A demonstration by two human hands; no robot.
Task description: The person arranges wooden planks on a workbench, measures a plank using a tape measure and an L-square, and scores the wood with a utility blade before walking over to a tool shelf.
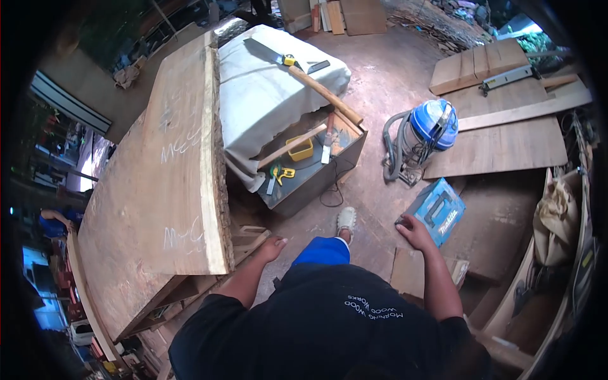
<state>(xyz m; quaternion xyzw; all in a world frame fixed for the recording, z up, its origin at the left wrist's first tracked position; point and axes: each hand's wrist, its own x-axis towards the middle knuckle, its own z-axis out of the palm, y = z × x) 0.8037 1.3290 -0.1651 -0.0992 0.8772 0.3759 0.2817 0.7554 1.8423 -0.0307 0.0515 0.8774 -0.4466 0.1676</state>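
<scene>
From here I see a blue tool case (433, 212), white "Makita" lettering on its side, looking shut and sitting at an angle on the right. On the left I make out a broad brown wooden slab (180, 158) lying lengthwise near to far — white scrawled markings on its face, pale rough edge facing right.

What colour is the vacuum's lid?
Blue, on the vacuum; the head view shows it.
</scene>
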